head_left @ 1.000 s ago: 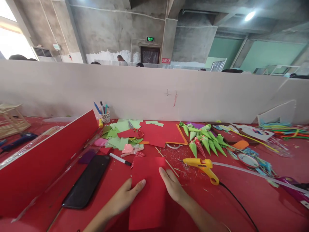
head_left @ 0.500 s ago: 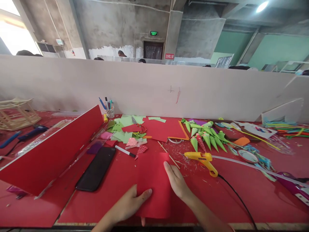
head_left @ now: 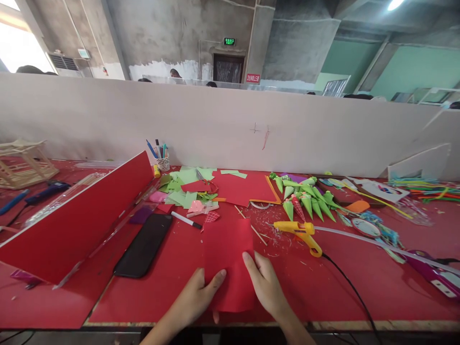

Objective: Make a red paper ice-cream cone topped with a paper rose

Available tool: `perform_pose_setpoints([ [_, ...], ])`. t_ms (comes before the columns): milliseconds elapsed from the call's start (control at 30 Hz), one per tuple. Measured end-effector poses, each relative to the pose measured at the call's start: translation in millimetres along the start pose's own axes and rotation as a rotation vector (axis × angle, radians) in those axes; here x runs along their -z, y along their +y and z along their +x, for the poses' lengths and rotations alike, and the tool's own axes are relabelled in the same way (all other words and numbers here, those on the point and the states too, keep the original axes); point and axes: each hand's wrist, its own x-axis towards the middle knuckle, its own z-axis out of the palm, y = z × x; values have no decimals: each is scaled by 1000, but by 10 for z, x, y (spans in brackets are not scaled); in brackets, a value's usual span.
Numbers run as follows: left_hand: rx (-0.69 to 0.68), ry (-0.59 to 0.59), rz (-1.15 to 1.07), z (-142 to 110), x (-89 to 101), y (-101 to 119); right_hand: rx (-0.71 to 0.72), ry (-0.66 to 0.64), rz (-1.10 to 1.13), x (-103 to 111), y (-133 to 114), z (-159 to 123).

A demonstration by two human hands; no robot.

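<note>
a black smartphone [head_left: 143, 245] lies left of the left hand [head_left: 196, 297], which is clamped on the left side of a red paper sheet [head_left: 230, 244], thumb on top. the sheet is above the tabletop [head_left: 359, 282], by the middle of its near edge. the right hand [head_left: 268, 287] pinches the sheet's right edge, so it seems well steadied. further right lies a yellow glue gun [head_left: 304, 232].

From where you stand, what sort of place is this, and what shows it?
Probably a shared craft workroom: a yellow glue gun, green paper cones and paper scraps lie on the table, and heads show beyond the partition.
</note>
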Motion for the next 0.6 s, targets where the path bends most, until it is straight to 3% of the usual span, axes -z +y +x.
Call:
perform_pose_setpoints([
  [333,58,-30,-82,-118,-22,107,-119,93,90,-28,38,-14],
  [600,-63,21,44,-154,-10,28,-219,116,153,-46,39,-54],
])
